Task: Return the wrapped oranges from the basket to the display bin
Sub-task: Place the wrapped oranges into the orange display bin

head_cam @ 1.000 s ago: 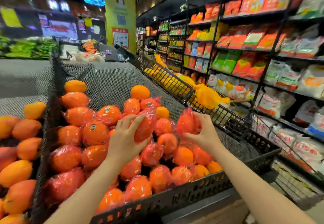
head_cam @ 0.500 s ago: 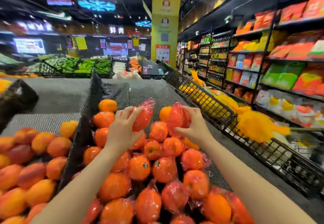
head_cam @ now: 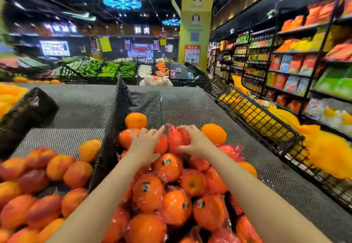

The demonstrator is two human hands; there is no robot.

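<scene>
Our left hand [head_cam: 145, 143] and right hand [head_cam: 196, 141] have come down from mid-air; each now presses a red-wrapped orange [head_cam: 178, 140] onto the pile's far edge, fingers curled around it. The mesh-lined display bin [head_cam: 190, 103] holds wrapped oranges with small unreadable stickers. Peaches [head_cam: 38, 185] lie left. A sign [head_cam: 142, 30] reads 鲜肉.

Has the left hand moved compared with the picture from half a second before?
Yes. The left hand has gone down and forward: before, it held a wrapped orange above the pile; now it sets it among the oranges, near the mesh divider.
</scene>
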